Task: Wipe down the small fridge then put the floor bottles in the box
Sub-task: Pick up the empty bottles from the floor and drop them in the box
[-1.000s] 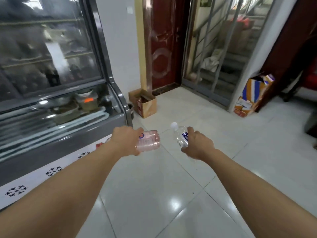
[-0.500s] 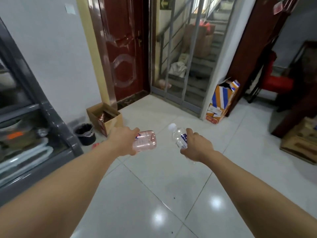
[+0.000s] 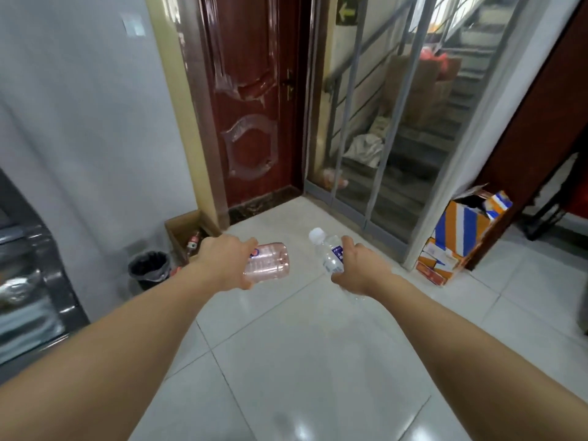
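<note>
My left hand (image 3: 222, 261) grips a pinkish clear plastic bottle (image 3: 270, 262), held sideways with its base pointing right. My right hand (image 3: 358, 268) grips a clear water bottle (image 3: 329, 253) with a white cap and blue label, cap pointing up and left. Both are held out over the white tiled floor. An open brown cardboard box (image 3: 178, 227) stands against the wall beyond my left hand, with a bottle visible inside. The glass-fronted fridge (image 3: 28, 281) shows at the left edge.
A small black bin (image 3: 148, 268) with a liner stands between the fridge and the cardboard box. A dark red door (image 3: 254, 106) and a barred glass panel are ahead. An orange, blue and white striped carton (image 3: 461, 237) leans at the right.
The view has swung right and forward: the fridge slid off to the left edge, and the door, cardboard box and bin came nearer. Both hands keep the same grip on their bottles.
</note>
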